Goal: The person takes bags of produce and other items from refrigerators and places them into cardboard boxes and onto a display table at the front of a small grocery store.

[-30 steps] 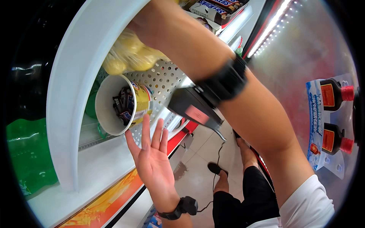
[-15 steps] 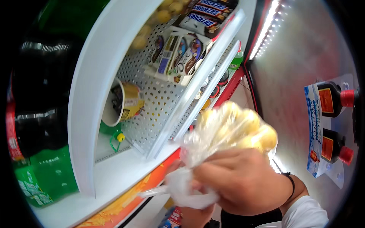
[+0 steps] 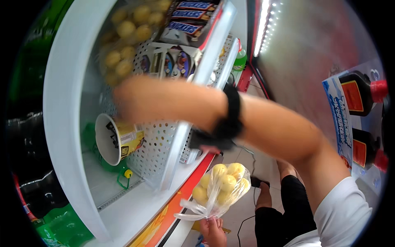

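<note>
At the bottom, my left hand (image 3: pixel 213 231) is closed on the tied neck of a clear plastic bag (image 3: pixel 220 187), filled with round yellow fruit. My right arm crosses the picture from the lower right, a thick black band on its wrist. It reaches over the shelf, and my right hand (image 3: pixel 129 99) is smeared by motion, so its fingers cannot be made out. Close to that hand are a white-rimmed yellow paper cup (image 3: pixel 108 140), tipped on its side, and more round yellow fruit (image 3: pixel 119 61) in clear bags.
Boxes of chocolate bars (image 3: pixel 187 20) and a patterned carton (image 3: pixel 177 59) occupy the perforated shelf (image 3: pixel 154 144). A green bottle with a yellow cap (image 3: pixel 128 173) lies below the cup. Large dark bottles (image 3: pixel 33 144) stand left of the white wall (image 3: pixel 61 103). Red-capped bottles (image 3: pixel 358 92) hang at right.
My right hand has left the bag's neck and swung up and left into the shelf. The bag now hangs lower, in my left hand alone. The view has shifted slightly.
</note>
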{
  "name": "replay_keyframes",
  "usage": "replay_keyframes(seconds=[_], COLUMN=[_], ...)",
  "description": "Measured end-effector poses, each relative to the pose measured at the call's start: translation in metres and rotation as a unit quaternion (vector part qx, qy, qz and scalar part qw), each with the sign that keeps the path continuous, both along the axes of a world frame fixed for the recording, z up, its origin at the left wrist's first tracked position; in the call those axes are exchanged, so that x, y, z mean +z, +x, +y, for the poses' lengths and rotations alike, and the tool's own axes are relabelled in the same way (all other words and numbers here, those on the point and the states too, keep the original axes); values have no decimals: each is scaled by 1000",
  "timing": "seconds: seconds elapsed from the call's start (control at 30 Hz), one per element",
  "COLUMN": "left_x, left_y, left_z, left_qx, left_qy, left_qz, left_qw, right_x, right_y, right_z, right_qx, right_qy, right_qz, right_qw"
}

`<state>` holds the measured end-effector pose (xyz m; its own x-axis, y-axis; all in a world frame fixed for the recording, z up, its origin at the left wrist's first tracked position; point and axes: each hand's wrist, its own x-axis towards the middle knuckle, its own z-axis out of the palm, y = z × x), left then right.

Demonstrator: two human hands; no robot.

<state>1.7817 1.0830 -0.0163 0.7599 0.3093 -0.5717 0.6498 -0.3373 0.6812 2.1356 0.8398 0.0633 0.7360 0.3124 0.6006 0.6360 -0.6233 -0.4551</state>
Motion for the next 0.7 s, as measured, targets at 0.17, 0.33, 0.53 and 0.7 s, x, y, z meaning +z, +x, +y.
replay_keyframes(seconds=[0.17,0.33,0.53,0.7], left_x=[42,21,38,41], left_y=[18,-31,-29,-32], left_z=[-27,6,-11,-20], left_qx=[125,-169,103,-41], left_qy=[-192,-15,-285,-285], left_qz=[50,-69,98,53], left_qw=[972,983,948,956], right_x=[-19,-3,-1,4], right_y=[141,139,127,109], right_z=[30,74,66,39], right_qx=[-245,-227,-210,-178], right_qy=[-38,-46,-6,93], right_qz=[-56,-52,-37,0], right_qw=[967,971,977,980])
